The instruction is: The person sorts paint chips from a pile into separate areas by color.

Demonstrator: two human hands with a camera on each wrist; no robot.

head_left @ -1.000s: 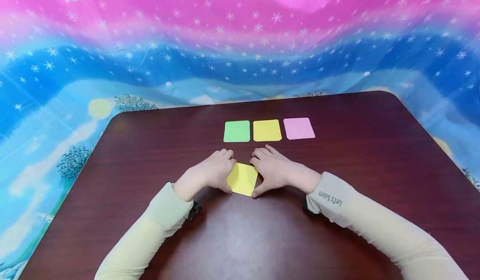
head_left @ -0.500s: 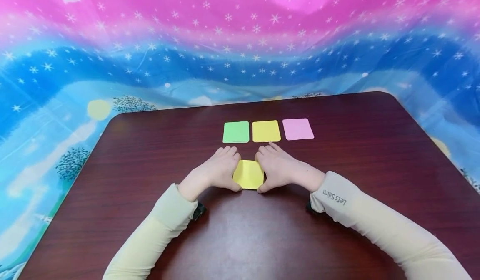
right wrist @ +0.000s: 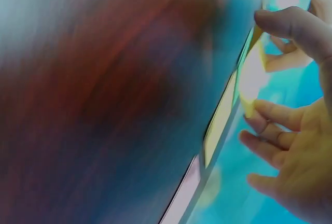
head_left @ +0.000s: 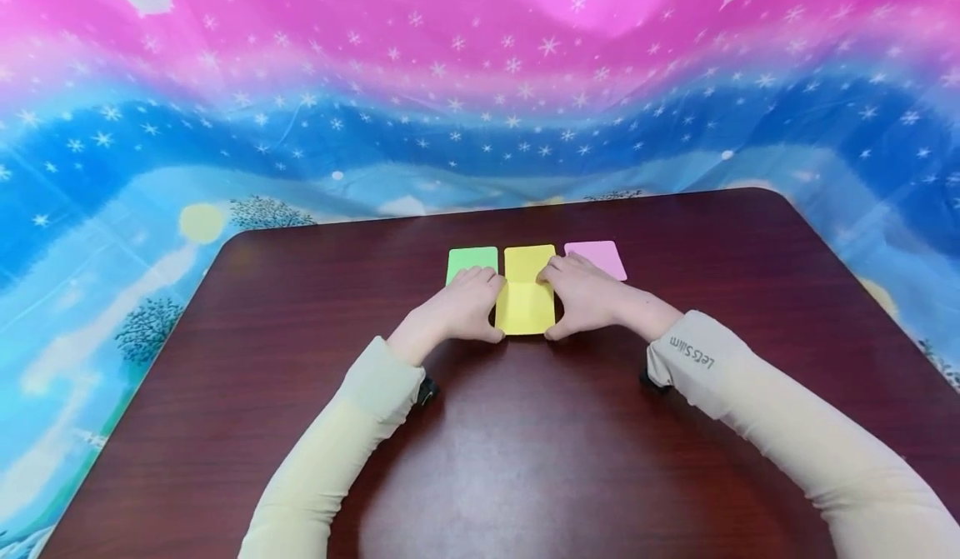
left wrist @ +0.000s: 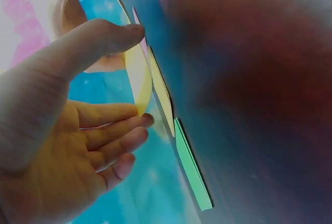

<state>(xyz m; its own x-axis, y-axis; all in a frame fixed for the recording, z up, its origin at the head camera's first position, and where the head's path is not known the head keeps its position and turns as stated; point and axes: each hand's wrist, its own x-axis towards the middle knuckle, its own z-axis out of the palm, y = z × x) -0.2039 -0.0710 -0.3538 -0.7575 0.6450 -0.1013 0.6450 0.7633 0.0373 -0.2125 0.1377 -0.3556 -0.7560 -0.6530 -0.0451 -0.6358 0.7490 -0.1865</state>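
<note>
A square yellow card (head_left: 525, 309) is held up off the table between both hands, and it bows slightly in the left wrist view. My left hand (head_left: 468, 302) pinches its left edge between thumb and fingertips. On the opposite edge, my right hand (head_left: 588, 294) grips it the same way. Just beyond lies a stack of yellow cards (head_left: 529, 261), partly covered by the held card. To its left is a stack of green cards (head_left: 472, 259), its near part hidden by my left hand. A pink card (head_left: 600, 257) lies on the right, partly behind my right hand.
The dark reddish-brown table (head_left: 525, 459) has rounded far corners. A pink and blue cloth (head_left: 480, 126) with snowflakes hangs behind it and along its sides.
Both hands have straightened the yellow card, then carried it forward and slightly right, from nearer the body up to the yellow stack. The cards on the table stay in place.
</note>
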